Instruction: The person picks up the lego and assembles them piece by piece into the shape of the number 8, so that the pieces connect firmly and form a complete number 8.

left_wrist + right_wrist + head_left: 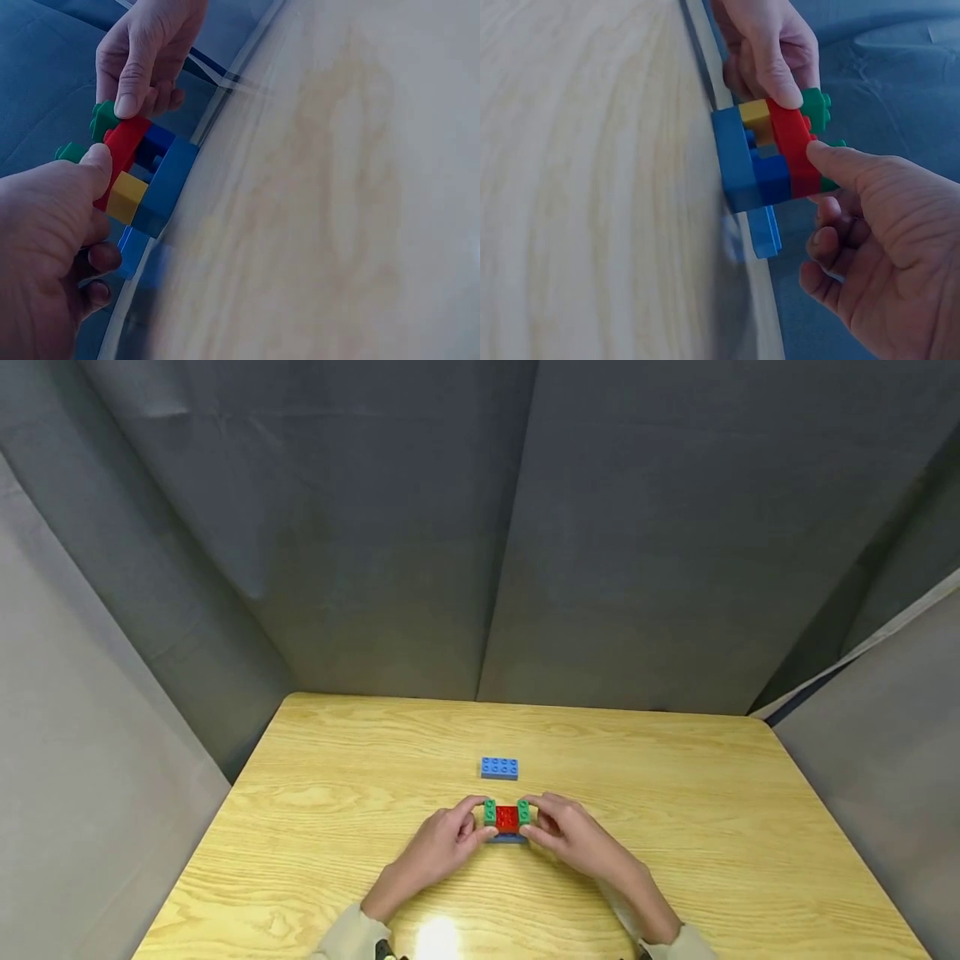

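A small stack of toy building bricks stands on the table between both hands. Its base is a blue brick (166, 187); a yellow brick (127, 197) and a darker blue brick (771, 180) sit on it with a gap between them. Across these lies a red brick (507, 820), topped at its ends by a left green brick (490, 810) and a right green brick (523, 810). My left hand (441, 843) pinches the left green brick between thumb and index finger, the thumb overlapping the red brick. The right hand (576, 837) pinches the right green brick the same way.
Behind the stack lies a separate blue brick (499, 768), studs up. The wooden table (360, 760) ends at a dark grey curtain (390, 568) at the back, with pale panels on both sides.
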A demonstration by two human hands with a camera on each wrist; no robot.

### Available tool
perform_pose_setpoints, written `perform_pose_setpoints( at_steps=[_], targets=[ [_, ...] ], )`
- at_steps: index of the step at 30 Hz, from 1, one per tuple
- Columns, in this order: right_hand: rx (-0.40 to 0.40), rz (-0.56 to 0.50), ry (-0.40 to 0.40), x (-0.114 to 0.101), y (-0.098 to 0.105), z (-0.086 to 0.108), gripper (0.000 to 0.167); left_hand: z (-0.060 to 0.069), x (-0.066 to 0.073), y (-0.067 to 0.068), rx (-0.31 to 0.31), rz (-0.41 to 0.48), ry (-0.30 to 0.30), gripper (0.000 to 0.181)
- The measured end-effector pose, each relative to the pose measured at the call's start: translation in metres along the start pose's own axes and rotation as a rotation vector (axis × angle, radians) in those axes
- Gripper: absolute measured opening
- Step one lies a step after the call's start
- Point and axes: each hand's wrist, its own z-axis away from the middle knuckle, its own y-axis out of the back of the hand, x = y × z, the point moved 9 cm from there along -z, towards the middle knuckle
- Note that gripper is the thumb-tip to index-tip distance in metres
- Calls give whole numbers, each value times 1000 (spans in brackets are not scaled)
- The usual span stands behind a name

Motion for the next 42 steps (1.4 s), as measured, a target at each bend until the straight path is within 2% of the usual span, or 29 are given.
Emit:
perform_pose_setpoints(
  at_steps=[5,9,16,26,32,36,42],
  targets=[
    [43,-5,-14,3,-2,-1,33,-3,-7,2,-35,-17,27,49],
    [54,-1,-36,7,-4,-1,42,-8,-9,6,-32,-10,31,50],
    [43,-12,-54,9,-6,0,47,-16,-16,16,59,-32,22,47],
    [11,-7,-89,11,-9,1,50,-28,-37,17,120,-73,105,44],
    [0,-13,-96,10,-8,2,51,-37,-40,17,154,-114,75,46],
    [5,-4,-90,9,-6,1,46,-43,-41,16,141,-141,65,50],
    [2,-1,-69,5,-4,0,40,-54,-47,10,92,-173,102,54]
  ],
)
